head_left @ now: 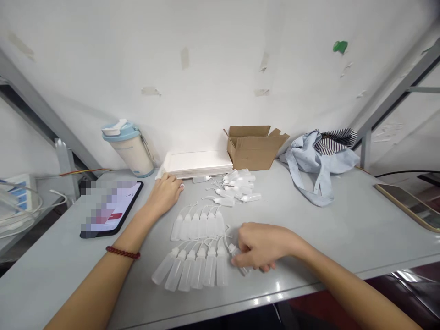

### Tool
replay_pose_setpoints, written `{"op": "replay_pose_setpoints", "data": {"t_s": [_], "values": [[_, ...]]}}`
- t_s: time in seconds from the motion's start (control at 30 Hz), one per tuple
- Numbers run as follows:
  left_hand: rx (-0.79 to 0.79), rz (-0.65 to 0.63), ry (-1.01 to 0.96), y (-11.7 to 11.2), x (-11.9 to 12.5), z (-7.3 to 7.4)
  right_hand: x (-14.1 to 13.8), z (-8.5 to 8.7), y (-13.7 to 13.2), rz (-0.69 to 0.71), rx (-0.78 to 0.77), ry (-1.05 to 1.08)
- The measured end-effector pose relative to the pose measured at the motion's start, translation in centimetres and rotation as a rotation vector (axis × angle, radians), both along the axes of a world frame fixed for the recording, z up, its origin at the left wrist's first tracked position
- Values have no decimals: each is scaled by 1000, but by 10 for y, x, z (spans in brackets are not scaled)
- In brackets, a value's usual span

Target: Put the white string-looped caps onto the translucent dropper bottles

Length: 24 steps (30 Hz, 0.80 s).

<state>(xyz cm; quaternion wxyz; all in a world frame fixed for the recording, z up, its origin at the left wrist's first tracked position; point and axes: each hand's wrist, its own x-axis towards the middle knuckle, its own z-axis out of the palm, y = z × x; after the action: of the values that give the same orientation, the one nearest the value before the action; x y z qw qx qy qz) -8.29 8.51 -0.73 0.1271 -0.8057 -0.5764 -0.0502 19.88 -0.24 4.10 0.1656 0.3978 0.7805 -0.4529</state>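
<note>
My right hand (259, 245) has its fingers closed on a small translucent dropper bottle (245, 270) at the right end of the front row. That bottle lies tilted, its thin curved tip pointing away from me. Beside it, several like bottles (187, 270) lie side by side, with a second row of bottles (197, 225) behind them. My left hand (167, 192) rests by the near left corner of a white stack of sheets (197, 164), fingers curled. A bit of white shows at its fingertips; what it is I cannot make out.
A loose pile of bottles (237, 185) lies before an open cardboard box (256, 149). A tumbler (130, 149) and a phone (113, 208) are on the left. A light blue cloth bag (316, 160) and another phone (410, 206) are on the right.
</note>
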Motion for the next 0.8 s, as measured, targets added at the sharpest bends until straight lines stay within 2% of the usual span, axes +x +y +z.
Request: {"op": "replay_pose_setpoints", "data": {"t_s": [0.27,0.37,0.47,0.57,0.63,0.7,0.8], "values": [[-75,-1,-64,-6,-2,3,7,-1,7,-6,20,32],[-80,-19,-112,-2,-4,0,12,-1,11,-87,52,100],[-61,-22,-159,-2,-3,1,15,0,15,-222,52,265],[-40,-46,-324,-12,8,13,14,-1,16,-301,145,468],[-64,-90,-558,-25,22,28,11,-3,17,-330,230,575],[-186,-132,-781,-42,37,44,8,-6,18,-350,283,660],[-438,-223,-971,-63,56,60,6,-12,19,-362,292,744]]}}
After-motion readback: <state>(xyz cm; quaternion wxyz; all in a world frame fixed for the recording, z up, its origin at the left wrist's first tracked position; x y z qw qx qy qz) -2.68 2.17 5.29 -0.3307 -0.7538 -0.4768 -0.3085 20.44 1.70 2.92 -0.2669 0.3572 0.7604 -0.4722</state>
